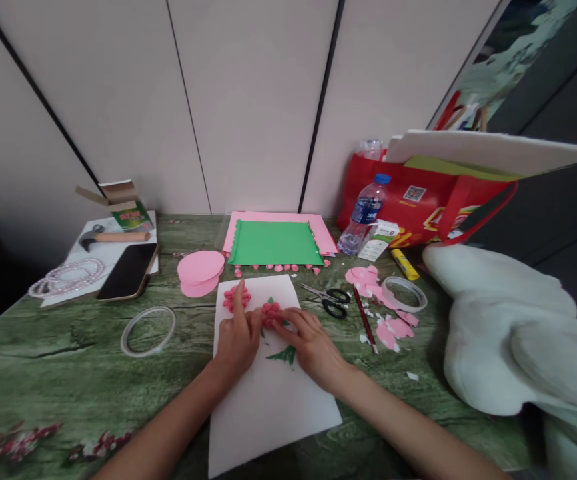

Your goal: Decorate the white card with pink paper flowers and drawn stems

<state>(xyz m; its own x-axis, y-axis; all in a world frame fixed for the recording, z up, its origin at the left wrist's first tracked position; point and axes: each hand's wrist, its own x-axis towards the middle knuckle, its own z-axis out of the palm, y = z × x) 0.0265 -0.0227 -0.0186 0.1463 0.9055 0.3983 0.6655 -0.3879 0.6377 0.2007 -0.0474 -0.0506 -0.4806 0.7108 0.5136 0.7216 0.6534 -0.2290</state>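
Note:
A white sheet of paper [268, 407] lies in front of me, with two pink paper flowers on its upper part. My left hand [235, 340] has its index finger stretched out over the left flower [228, 298], while its thumb side presses at the edge of the right flower [271, 311]. From the other side, the fingers of my right hand [313, 343] close on that same right flower. Green leaf shapes [284, 355] show on the sheet below it, partly covered by my hands. My fingertips hide some of the flower's lower edge.
Black-handled scissors [333, 301], a pencil [365, 320], pink scraps [393, 330] and a tape roll [404, 294] lie right. Behind are green card [275, 243] and small pink rolls [288, 268]. Left are pink circles [199, 270], another roll [124, 337] and a phone [129, 272]. A plush toy [498, 333] sits right.

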